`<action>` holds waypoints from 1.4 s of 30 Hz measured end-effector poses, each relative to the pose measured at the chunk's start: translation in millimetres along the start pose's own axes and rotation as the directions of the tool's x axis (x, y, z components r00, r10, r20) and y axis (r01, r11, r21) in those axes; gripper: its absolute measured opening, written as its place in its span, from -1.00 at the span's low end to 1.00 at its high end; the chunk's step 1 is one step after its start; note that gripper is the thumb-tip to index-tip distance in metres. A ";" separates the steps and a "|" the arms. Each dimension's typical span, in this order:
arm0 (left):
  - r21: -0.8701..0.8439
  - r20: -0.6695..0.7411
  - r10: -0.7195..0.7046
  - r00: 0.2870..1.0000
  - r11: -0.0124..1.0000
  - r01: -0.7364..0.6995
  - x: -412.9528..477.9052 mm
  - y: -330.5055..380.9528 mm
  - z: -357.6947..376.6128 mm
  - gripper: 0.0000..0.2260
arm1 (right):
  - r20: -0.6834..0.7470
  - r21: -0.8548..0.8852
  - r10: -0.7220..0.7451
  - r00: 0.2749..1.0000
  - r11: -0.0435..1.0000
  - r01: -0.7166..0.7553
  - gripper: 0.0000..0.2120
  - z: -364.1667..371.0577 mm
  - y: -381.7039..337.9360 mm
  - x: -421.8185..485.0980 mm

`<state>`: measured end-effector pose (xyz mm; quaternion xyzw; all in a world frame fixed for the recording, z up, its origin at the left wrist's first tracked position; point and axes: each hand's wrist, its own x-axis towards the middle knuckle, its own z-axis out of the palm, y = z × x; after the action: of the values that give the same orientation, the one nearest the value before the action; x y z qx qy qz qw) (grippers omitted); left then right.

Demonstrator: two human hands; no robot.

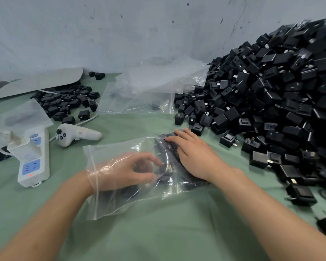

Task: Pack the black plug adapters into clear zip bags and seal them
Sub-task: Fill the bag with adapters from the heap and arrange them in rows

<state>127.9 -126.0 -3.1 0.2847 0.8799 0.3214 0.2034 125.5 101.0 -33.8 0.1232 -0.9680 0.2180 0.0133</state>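
Head view
Left hand (pixel 124 170): inside the clear zip bag (pixel 117 202) up to the wrist, fingers curled beside dark adapters; whether it grips one, I cannot tell.
Right hand (pixel 192 153): flat on top of the bag, fingers straight, pressing the bagged adapters (pixel 169 179) below.
Bag edges: the zip strip crosses at the left wrist; the far corner lies under the right fingertips.
Big adapter pile (pixel 271 91): its foot is just beside the right hand.
Left side: power strip (pixel 34 162) and white controller (pixel 73 135), apart from the bag.
Far side: spare bags (pixel 139 98).
Open room: bare green cloth (pixel 158 232) nearest the person.
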 end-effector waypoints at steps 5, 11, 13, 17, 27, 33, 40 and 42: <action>0.003 -0.066 0.041 0.997 0.999 -0.041 13.4 -0.3 7.4 -0.85 | 0.003 0.002 -0.001 1.000 1.000 0.001 -0.54 -0.2 -0.8 0.8; 0.007 -0.164 0.045 0.985 0.999 -0.045 24.4 4.6 19.4 -0.76 | -0.010 0.003 -0.006 1.000 1.000 0.006 -0.53 -0.1 -0.6 0.4; -0.010 -0.160 0.046 0.986 0.999 -0.048 23.7 7.9 20.3 -0.67 | -0.013 0.000 -0.007 1.000 1.000 0.007 -0.53 0.1 -0.2 0.4; -0.086 -0.149 0.030 0.988 0.995 -0.043 11.8 10.9 12.2 -0.73 | 0.004 -0.010 0.002 1.000 1.000 -0.002 -0.54 0.9 0.7 -0.6; 0.057 0.043 -0.230 0.972 0.972 0.227 -57.7 -30.3 -34.6 -0.39 | -0.008 0.001 -0.002 1.000 1.000 0.002 -0.54 -0.3 0.4 -0.6; 0.135 -0.090 -0.079 0.993 0.987 0.091 -43.9 -22.9 -14.7 -0.77 | 0.002 0.007 0.006 1.000 1.000 -0.006 -0.54 0.8 0.1 -0.9; 0.399 -0.253 0.072 0.965 0.916 0.036 -33.3 -15.4 -7.0 -0.64 | 0.014 0.003 0.009 1.000 1.000 -0.009 -0.54 1.0 1.2 -0.4; 0.302 -0.387 0.137 0.912 0.953 -0.015 -35.7 -16.5 -10.1 -0.69 | 0.022 -0.001 0.015 1.000 1.000 -0.015 -0.54 1.0 1.0 0.6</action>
<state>143.3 -163.5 -1.0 0.2736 0.9288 0.2469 -0.0396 124.7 101.3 -35.1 0.1185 -0.9691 0.2161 0.0010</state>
